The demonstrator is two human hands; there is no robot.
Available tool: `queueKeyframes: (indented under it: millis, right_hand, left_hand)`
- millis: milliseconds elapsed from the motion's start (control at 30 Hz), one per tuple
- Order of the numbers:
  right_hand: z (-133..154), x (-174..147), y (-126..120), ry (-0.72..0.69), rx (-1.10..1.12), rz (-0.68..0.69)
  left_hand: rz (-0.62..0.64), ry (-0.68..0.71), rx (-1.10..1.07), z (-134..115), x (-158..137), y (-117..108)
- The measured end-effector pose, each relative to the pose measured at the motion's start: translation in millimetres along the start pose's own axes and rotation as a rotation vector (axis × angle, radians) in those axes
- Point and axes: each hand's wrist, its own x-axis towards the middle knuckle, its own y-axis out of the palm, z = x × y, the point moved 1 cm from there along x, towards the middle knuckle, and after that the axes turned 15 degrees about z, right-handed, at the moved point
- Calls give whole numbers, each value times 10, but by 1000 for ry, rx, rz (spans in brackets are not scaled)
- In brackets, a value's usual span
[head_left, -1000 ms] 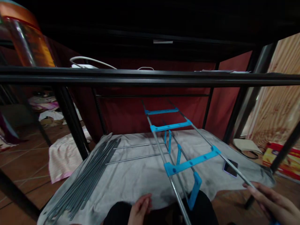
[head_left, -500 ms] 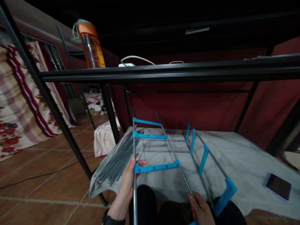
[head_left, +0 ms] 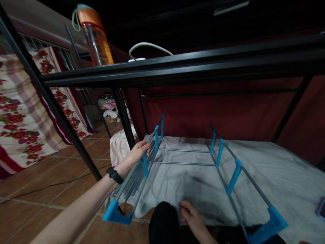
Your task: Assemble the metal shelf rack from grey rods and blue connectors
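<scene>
A rack frame of grey metal tubes and blue plastic connectors (head_left: 145, 165) stands on the grey sheet (head_left: 175, 183). Its left side is upright, and my left hand (head_left: 139, 150) is closed around the upper tube there, near a connector. Two thin cross tubes (head_left: 188, 164) run over to the upright right side, which has its own blue connectors (head_left: 234, 176). My right hand (head_left: 191, 217) is low in front, beside my knee, with fingers curled and nothing visible in them. Loose grey tubes (head_left: 132, 186) lie in a bundle behind the left side, partly hidden by it.
A black metal bed bar (head_left: 177, 71) crosses above the rack, with a post (head_left: 123, 118) at the left. An orange bottle (head_left: 98, 42) and a white cable (head_left: 149, 44) are above that bar. A phone (head_left: 321, 208) lies at the far right. Tiled floor (head_left: 63, 169) extends leftward.
The rack's left side has swung from lying inward to upright, leftward over the loose tubes. My left hand moved up and left with it. My right hand let go of its tube.
</scene>
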Motion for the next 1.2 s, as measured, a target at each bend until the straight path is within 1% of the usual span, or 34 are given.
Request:
queueKeyframes:
  millis: [100, 200, 300, 400, 567, 733, 867, 933, 1067, 1200]
  right_hand:
    - [-6, 213, -206, -32, -82, -24]
    - [9, 529, -405, -88, -210, -65]
    - [72, 916, -556, -172, -420, -101]
    - [155, 1335, -654, -152, -655, -91]
    - [243, 2009, -689, -61, -970, -11]
    - [217, 2550, -561, -18, -1255, 59]
    - [164, 2828, -477, 13, -1431, 57]
    - [139, 2919, -480, 22, -1488, 86]
    - [112, 3042, -539, 31, -1585, 171]
    - [150, 3083, -586, 36, -1623, 184]
  left_hand:
    - [20, -24, 91, 70, 11, -194]
    - [24, -58, 115, 218, -46, -365]
    - [19, -117, 74, 335, -106, -527]
    - [5, -182, 65, 365, -168, -669]
    - [-43, -186, 54, 375, -321, -838]
    - [-139, -275, 72, 488, -461, -992]
    - [-152, -293, 64, 571, -497, -1062]
    - [-159, -304, 48, 616, -497, -1077]
    - [-168, -326, 23, 733, -492, -1119]
    - [-222, -338, 47, 834, -517, -1193]
